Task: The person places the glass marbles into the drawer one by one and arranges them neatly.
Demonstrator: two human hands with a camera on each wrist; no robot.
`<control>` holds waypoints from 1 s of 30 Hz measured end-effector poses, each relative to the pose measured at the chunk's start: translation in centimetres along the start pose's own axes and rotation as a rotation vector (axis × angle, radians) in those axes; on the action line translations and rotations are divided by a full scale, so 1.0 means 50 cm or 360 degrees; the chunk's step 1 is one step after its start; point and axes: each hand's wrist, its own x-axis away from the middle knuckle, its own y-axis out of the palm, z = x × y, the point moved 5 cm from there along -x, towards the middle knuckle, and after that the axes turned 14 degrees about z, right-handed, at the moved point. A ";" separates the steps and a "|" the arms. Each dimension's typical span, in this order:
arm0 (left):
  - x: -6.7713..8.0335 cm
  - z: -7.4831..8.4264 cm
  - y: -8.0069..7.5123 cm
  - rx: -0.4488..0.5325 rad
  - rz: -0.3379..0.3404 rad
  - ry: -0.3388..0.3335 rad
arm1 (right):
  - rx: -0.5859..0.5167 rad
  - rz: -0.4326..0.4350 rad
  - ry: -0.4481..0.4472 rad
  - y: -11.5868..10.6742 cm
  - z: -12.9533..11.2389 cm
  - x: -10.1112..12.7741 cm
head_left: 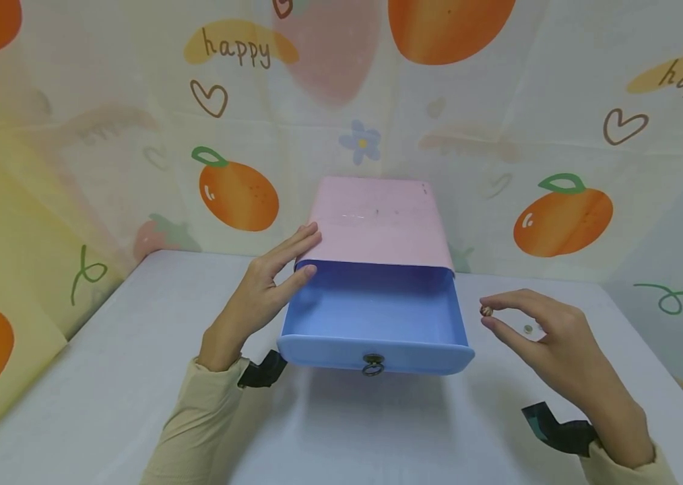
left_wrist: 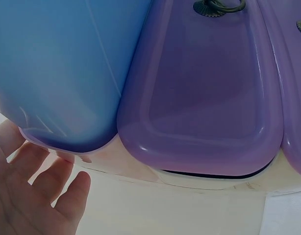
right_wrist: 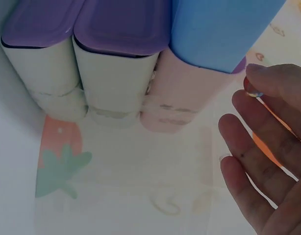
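A small drawer cabinet with a pink top (head_left: pixel 380 219) stands on the table. Its upper blue drawer (head_left: pixel 374 353) is pulled out, showing its inside and a ring handle (head_left: pixel 372 364) in front. My left hand (head_left: pixel 259 289) touches the cabinet's left side near the drawer opening, fingers extended. To the right of the drawer, my right hand (head_left: pixel 560 343) pinches a small, shiny reddish-brown marble (head_left: pixel 486 311) between thumb and index finger. In the right wrist view the marble (right_wrist: pixel 251 88) looks glassy; the other fingers spread loosely below it.
Two purple drawers (left_wrist: pixel 214 98) sit closed under the blue one. A small greenish marble-like piece (head_left: pixel 527 329) lies on the white table (head_left: pixel 135 377) behind my right hand, with another partly hidden. A fruit-patterned cloth (head_left: pixel 402 135) hangs behind the cabinet.
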 end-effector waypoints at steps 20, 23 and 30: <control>-0.002 -0.001 -0.001 0.0005 0.0005 -0.0004 | -0.0146 0.0057 -0.0093 0.016 -0.026 -0.031; -0.002 -0.001 -0.001 0.0003 0.0003 -0.0003 | -0.0145 0.0038 -0.0114 0.018 -0.033 -0.041; -0.003 -0.001 -0.001 -0.0004 -0.0001 -0.0005 | -0.0141 -0.0048 -0.0114 0.028 -0.051 -0.061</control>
